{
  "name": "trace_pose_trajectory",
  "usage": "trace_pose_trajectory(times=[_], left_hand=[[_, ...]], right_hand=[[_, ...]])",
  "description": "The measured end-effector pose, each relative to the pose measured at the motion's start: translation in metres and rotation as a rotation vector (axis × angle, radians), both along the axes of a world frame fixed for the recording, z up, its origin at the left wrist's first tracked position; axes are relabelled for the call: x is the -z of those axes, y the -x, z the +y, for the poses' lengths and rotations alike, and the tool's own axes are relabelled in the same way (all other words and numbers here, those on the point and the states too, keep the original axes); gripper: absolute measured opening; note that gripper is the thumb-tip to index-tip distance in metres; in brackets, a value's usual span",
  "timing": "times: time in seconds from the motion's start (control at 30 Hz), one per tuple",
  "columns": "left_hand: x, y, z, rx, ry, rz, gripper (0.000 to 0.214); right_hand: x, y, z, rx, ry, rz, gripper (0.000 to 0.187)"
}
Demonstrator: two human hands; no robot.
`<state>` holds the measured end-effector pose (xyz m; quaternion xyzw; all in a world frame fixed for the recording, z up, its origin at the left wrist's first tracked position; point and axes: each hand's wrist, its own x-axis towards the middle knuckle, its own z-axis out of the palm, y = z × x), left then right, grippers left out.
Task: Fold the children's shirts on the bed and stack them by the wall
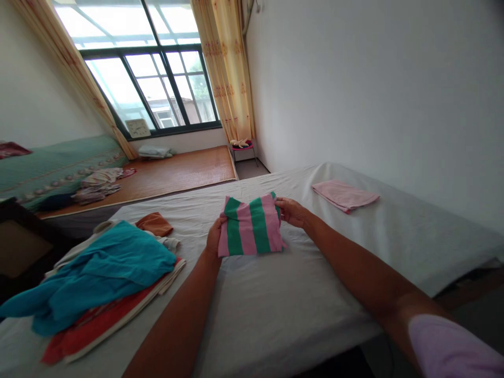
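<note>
A folded cloth with pink and green stripes (249, 226) is held up between both hands, just above the pale bedsheet (275, 304). My left hand (215, 236) grips its left edge, the thumb in front and the other fingers mostly hidden behind. At the upper right corner my right hand (290, 211) pinches the fabric, fingers closed on the edge. Whether the lower edge touches the sheet I cannot tell. To the right, a folded pink cloth (346, 196) lies flat on the sheet.
At left lies a heap with a turquoise cloth (106, 268), a red cloth (106, 320) and a small brown cloth (155, 223). Beyond are a mat-covered bed (189, 168), a small stool (242, 147) and a window. A white wall (354, 94) bounds the right side.
</note>
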<state>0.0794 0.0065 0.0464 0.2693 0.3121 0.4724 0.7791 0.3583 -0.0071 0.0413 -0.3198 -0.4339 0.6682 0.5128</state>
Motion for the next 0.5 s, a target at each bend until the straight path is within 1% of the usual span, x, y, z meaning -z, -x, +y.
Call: trace_pose_trajectory(times=[0.07, 0.13, 0.2, 0.27, 0.33, 0.4, 0.43, 0.5], left_hand=[[0.003, -0.002, 0.003, 0.006, 0.056, -0.073, 0.038], [0.006, -0.002, 0.006, 0.029, 0.075, -0.074, 0.041], [0.008, -0.002, 0.007, 0.046, 0.077, -0.056, 0.041], [0.009, -0.002, 0.006, 0.064, 0.062, -0.047, 0.04], [0.009, -0.001, 0.004, 0.086, 0.009, -0.057, 0.038], [0.01, -0.001, 0.003, 0.113, -0.06, -0.067, 0.034], [0.01, -0.001, 0.003, 0.122, -0.087, -0.062, 0.032], [0.013, -0.001, 0.005, 0.129, -0.104, -0.031, 0.03]], right_hand=[[0.003, 0.003, -0.001, -0.038, 0.074, -0.063, 0.038], [0.007, 0.011, -0.004, -0.049, 0.109, -0.198, 0.051], [0.006, 0.021, -0.007, 0.036, 0.076, -0.307, 0.069], [-0.001, 0.028, -0.011, 0.134, -0.019, -0.331, 0.083], [-0.014, 0.029, -0.013, 0.206, -0.172, -0.298, 0.083], [-0.027, 0.022, -0.015, 0.264, -0.314, -0.269, 0.076], [-0.032, 0.016, -0.016, 0.276, -0.35, -0.272, 0.072], [-0.035, 0.002, -0.016, 0.237, -0.339, -0.327, 0.067]])
